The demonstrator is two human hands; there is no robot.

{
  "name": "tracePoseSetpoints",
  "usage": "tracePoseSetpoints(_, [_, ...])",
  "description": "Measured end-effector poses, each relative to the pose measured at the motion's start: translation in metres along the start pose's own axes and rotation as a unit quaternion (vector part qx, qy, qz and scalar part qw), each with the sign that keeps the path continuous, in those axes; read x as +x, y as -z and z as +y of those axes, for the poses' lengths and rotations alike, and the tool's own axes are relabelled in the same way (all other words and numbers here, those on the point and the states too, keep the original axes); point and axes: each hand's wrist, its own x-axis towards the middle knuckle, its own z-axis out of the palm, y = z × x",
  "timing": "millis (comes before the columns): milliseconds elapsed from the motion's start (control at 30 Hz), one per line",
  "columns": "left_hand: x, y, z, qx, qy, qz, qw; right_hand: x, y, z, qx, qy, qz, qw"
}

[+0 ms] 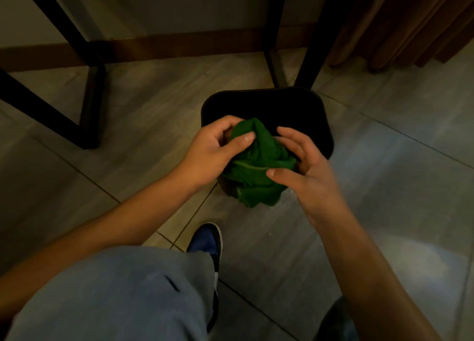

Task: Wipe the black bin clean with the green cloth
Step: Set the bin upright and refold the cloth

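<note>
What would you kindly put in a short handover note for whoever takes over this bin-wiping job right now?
Left hand: grips the crumpled green cloth, thumb on top.
Right hand: fingers loosely curled against the cloth's right side, thumb on its front fold.
The cloth is bunched between both hands, above the near rim of the black rounded-square plastic bin, which stands upright on the grey tiled floor.
Done: cloth gathered in hand.
Left: wiping appears not yet begun; bin interior too dark to judge.
</note>
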Motion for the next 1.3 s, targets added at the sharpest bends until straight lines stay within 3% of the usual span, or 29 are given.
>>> tracePoseSetpoints(100, [-0.002,-0.003,0.0,-0.015,-0.02,0.004,1.0,-0.003,0.005,0.003,-0.033,-0.019,0.001,0.999])
tracePoseSetpoints(200, [-0.002,-0.004,0.002,-0.091,0.01,-0.012,0.996,-0.007,0.006,0.0,-0.026,-0.078,-0.05,0.995])
tracePoseSetpoints(300, [-0.004,-0.009,0.0,-0.166,0.041,-0.024,0.985,-0.014,0.004,0.0,-0.027,-0.064,-0.087,0.994])
tracePoseSetpoints(400, [-0.006,-0.014,-0.003,-0.162,0.053,-0.006,0.985,-0.016,0.004,0.0,-0.025,-0.029,-0.04,0.998])
tracePoseSetpoints(500, [-0.008,-0.012,-0.005,-0.044,0.066,-0.014,0.997,-0.013,0.004,0.002,-0.054,-0.001,0.01,0.998])
tracePoseSetpoints(633, [-0.014,-0.01,-0.001,0.037,0.119,-0.05,0.991,-0.014,0.001,0.001,-0.123,0.062,0.074,0.988])
tracePoseSetpoints(833, [-0.012,-0.011,0.017,-0.009,0.203,-0.034,0.979,-0.018,-0.002,0.001,-0.281,0.164,0.205,0.923])
tracePoseSetpoints(967, [-0.012,-0.008,0.028,0.071,0.155,0.04,0.985,-0.026,-0.002,0.003,-0.33,0.237,0.246,0.88])
tracePoseSetpoints(1033, [-0.015,-0.011,0.034,0.064,0.177,-0.008,0.982,-0.029,-0.007,0.007,-0.333,0.278,0.252,0.865])
tracePoseSetpoints(1133, [-0.02,-0.021,0.038,0.0,0.208,-0.095,0.973,-0.036,-0.03,0.013,-0.342,0.274,0.236,0.867])
tracePoseSetpoints(1233, [-0.019,-0.022,0.032,-0.004,0.132,-0.018,0.991,-0.049,-0.053,0.021,-0.354,0.262,0.185,0.879])
tracePoseSetpoints(1300, [-0.018,-0.014,0.033,0.039,0.077,-0.005,0.996,-0.057,-0.056,0.022,-0.272,0.233,0.159,0.92])
